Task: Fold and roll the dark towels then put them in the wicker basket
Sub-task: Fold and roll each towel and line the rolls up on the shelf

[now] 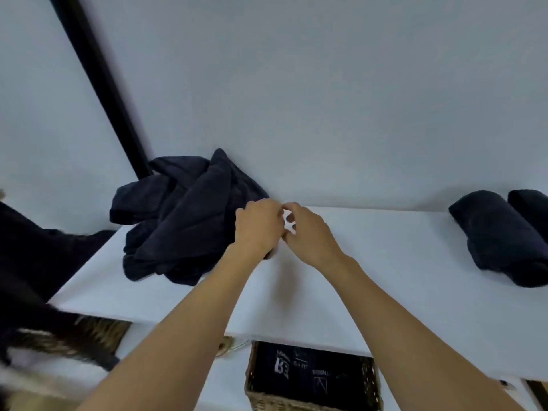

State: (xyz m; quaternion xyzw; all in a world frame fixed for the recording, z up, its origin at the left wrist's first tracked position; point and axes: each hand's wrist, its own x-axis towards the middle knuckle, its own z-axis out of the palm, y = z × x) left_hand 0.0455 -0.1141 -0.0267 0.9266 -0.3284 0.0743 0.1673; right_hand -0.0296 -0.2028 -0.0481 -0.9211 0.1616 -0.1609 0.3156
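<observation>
Filling wicker basket (296, 404): dark fabric (341, 363), print (281, 364) illegible

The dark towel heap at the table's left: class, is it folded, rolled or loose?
Loose. The towel heap lies crumpled in uneven bunches on the table, unlike the rolled towels at the right.

Towel heap (184, 221) left on table (385, 277), rolled towels (501, 235) right, basket (314, 378) below.

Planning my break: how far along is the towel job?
Done: two rolled towels lie at the table's right end. In hand: left hand and right hand meet beside the crumpled pile. Left: fold that pile, then move rolls to the wicker basket.
</observation>
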